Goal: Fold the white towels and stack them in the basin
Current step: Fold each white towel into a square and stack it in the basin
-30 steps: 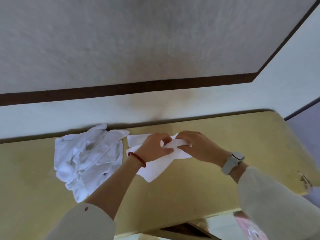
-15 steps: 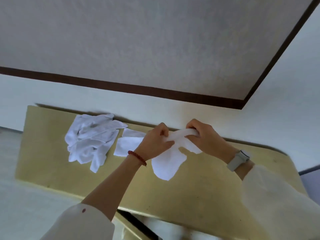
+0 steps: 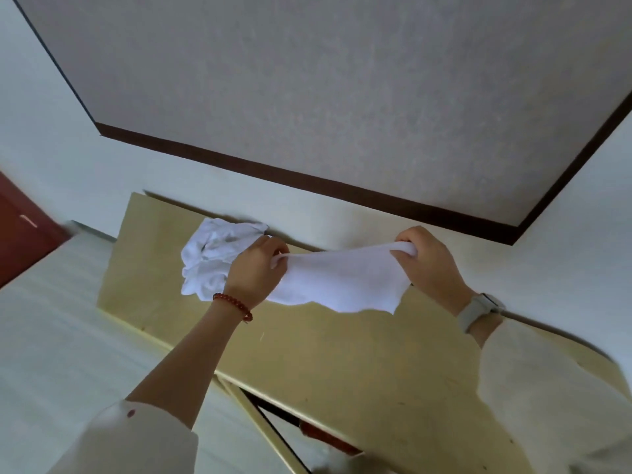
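A white towel (image 3: pixel 342 280) hangs stretched between my two hands above the yellow table (image 3: pixel 307 357). My left hand (image 3: pixel 254 271) pinches its left corner, and my right hand (image 3: pixel 427 265) grips its right corner. The lower edge of the towel droops free. A crumpled pile of white towels (image 3: pixel 212 258) lies on the table behind and left of my left hand, against the wall. No basin is in view.
The table stands against a pale wall with a dark brown trim band (image 3: pixel 307 176). Its near edge (image 3: pixel 191 357) runs diagonally, with metal legs (image 3: pixel 266 429) below. A red-brown door (image 3: pixel 20 234) shows at far left, beside pale floor.
My hands have lifted the towel off the table and pulled apart, spreading it wide between them. The camera has swung left, so the table now appears more to the right.
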The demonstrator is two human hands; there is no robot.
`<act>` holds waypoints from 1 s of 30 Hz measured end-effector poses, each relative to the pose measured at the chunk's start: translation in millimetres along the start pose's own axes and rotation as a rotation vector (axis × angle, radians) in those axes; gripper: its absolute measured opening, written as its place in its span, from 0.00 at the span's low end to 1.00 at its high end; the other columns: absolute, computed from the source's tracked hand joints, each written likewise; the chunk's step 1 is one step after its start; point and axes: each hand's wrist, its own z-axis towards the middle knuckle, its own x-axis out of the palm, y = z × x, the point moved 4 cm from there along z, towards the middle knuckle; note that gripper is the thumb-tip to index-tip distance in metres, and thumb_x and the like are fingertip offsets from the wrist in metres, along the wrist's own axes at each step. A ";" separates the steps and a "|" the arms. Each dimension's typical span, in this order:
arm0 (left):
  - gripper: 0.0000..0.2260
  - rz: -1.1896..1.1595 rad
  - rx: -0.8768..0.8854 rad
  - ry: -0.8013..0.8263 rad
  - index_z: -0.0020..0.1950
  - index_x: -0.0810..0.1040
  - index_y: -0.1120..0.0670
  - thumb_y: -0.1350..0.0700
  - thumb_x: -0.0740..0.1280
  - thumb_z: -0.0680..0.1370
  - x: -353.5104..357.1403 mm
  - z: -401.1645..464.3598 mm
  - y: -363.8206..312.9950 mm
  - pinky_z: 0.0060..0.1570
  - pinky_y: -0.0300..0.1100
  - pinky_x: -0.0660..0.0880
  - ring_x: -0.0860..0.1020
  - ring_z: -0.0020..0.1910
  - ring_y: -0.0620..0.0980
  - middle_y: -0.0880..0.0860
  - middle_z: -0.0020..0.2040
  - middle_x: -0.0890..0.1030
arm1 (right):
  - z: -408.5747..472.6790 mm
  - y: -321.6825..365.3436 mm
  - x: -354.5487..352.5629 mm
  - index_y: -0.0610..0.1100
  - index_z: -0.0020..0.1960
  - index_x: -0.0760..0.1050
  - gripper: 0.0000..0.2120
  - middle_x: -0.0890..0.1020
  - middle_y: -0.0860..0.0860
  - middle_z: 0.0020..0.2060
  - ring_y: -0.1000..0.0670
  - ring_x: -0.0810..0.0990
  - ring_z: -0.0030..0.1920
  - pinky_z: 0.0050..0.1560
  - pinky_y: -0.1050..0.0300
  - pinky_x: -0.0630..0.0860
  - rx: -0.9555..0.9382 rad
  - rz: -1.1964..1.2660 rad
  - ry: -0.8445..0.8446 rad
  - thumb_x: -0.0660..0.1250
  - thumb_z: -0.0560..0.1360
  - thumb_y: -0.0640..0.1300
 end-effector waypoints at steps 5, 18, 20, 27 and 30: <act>0.04 -0.034 0.113 0.066 0.44 0.80 0.60 0.66 0.68 0.71 8.3 -26.7 11.0 0.36 0.48 0.75 0.77 0.42 0.54 0.55 0.41 0.79 | -24.0 -7.1 13.7 0.46 0.43 0.72 0.04 0.72 0.55 0.38 0.55 0.71 0.37 0.38 0.67 0.64 -0.033 -0.022 0.081 0.64 0.74 0.38; 0.09 -0.109 -0.214 0.850 0.54 0.79 0.57 0.58 0.63 0.76 166.6 -156.1 65.6 0.49 0.35 0.67 0.75 0.51 0.50 0.53 0.52 0.79 | -185.2 -126.1 129.6 0.37 0.58 0.75 0.12 0.78 0.42 0.55 0.44 0.74 0.57 0.54 0.59 0.65 0.384 -0.134 0.789 0.59 0.77 0.37; 0.07 -0.257 -0.378 0.767 0.52 0.79 0.58 0.59 0.67 0.75 176.4 -154.1 74.2 0.45 0.34 0.67 0.76 0.47 0.48 0.53 0.49 0.81 | -183.9 -135.1 134.7 0.36 0.59 0.75 0.12 0.79 0.42 0.56 0.44 0.75 0.57 0.53 0.60 0.65 0.431 -0.079 0.705 0.59 0.78 0.37; 0.02 -0.530 -0.705 0.353 0.45 0.79 0.57 0.60 0.68 0.74 191.0 -121.9 108.5 0.47 0.41 0.75 0.77 0.40 0.48 0.51 0.38 0.80 | -122.7 -150.0 149.0 0.38 0.50 0.78 0.08 0.76 0.51 0.34 0.52 0.72 0.36 0.32 0.73 0.65 0.514 0.065 0.343 0.62 0.76 0.39; 0.01 -0.536 -0.778 0.261 0.44 0.79 0.56 0.60 0.68 0.74 201.9 -110.3 119.1 0.48 0.45 0.76 0.77 0.40 0.49 0.50 0.38 0.79 | -101.9 -156.4 162.3 0.38 0.50 0.77 0.08 0.75 0.52 0.32 0.53 0.71 0.34 0.32 0.69 0.63 0.517 0.081 0.265 0.61 0.77 0.39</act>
